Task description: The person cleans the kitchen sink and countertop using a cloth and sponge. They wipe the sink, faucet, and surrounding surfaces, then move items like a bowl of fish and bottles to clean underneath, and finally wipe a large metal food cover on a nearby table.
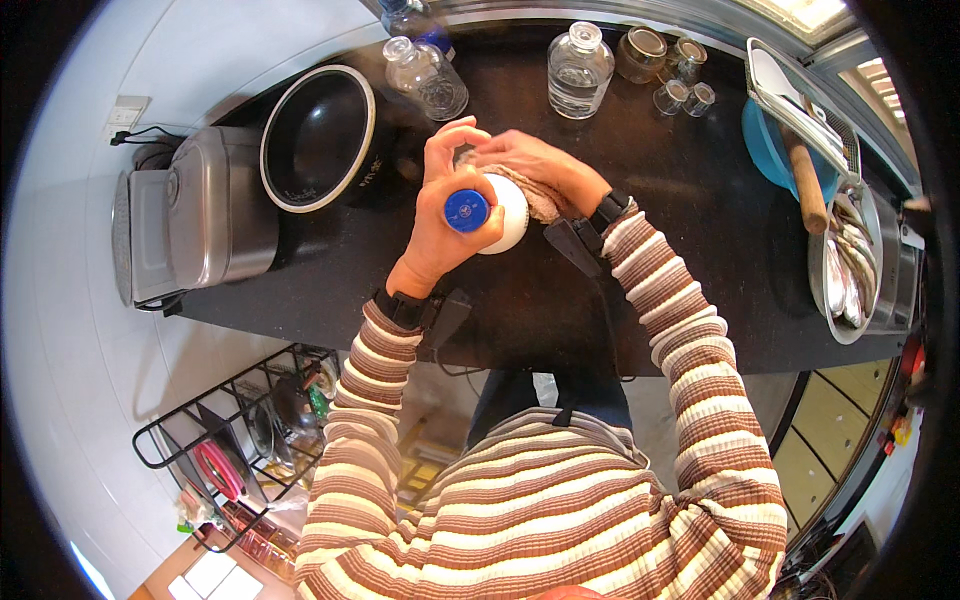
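A white bottle (506, 225) with a blue cap (466, 211) is held over the dark countertop (540, 315). My left hand (450, 202) grips it around the neck, just below the cap. Against the bottle's far right side, my right hand (536, 161) presses a brownish cloth (546, 202). Its fingertips are partly hidden behind the bottle and my left hand. Beyond my hands stand a clear glass bottle (431, 82) and another clear glass bottle (580, 79) with liquid in it.
On the left are a black pot (319, 142) with a pale rim and a silver appliance (217, 206). Upturned glass jars (642, 54) line the back. To the right, a wooden handle (804, 184) crosses a blue basin (765, 154), near a metal dish of fish (851, 270).
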Available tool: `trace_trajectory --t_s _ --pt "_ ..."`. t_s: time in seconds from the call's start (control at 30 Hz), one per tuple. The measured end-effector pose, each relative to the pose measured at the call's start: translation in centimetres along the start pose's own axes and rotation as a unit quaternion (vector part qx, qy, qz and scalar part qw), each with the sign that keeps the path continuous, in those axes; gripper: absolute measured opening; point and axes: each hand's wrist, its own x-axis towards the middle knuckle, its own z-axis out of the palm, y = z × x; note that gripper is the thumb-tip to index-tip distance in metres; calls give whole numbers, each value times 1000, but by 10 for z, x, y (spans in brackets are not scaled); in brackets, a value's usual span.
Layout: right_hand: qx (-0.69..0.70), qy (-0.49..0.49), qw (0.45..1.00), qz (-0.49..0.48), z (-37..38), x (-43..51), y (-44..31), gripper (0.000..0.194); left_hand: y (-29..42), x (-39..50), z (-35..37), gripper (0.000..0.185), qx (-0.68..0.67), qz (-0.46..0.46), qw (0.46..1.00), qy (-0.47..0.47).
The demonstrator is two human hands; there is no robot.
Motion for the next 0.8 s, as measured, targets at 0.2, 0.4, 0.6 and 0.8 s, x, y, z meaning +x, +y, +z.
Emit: trace_trajectory --t_s 0.2,0.4,0.6,0.8 --pt "-167 268 947 65 45 -45 50 30 4 -11 2 18 48 6 999 22" --pt "-134 351 925 57 119 -119 38 19 8 -19 28 30 75 -67 981 168" --pt "-12 508 860 -56 110 -125 -1 26 29 -31 2 45 -76 -253 964 25" --pt "-225 529 812 -103 125 -96 -25 32 25 -33 -5 53 66 -190 979 -13"
